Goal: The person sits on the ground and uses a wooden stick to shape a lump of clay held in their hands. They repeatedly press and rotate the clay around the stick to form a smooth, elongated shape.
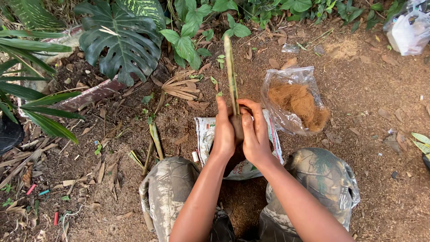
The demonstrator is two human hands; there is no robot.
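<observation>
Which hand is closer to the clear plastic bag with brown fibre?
The right hand. It grips the green stalk on the side facing the clear bag of brown fibre. The left hand holds the stalk's far side, further from the bag.

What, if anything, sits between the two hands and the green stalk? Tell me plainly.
Nothing visible does. The left hand and the right hand are already pressed around a dark clump at the base of the green stalk, which rises upright from between them, above the printed bag on the soil.

A long green-yellow plant stem (231,71) stands upright, its dark soil-packed base clasped between both palms.
</observation>
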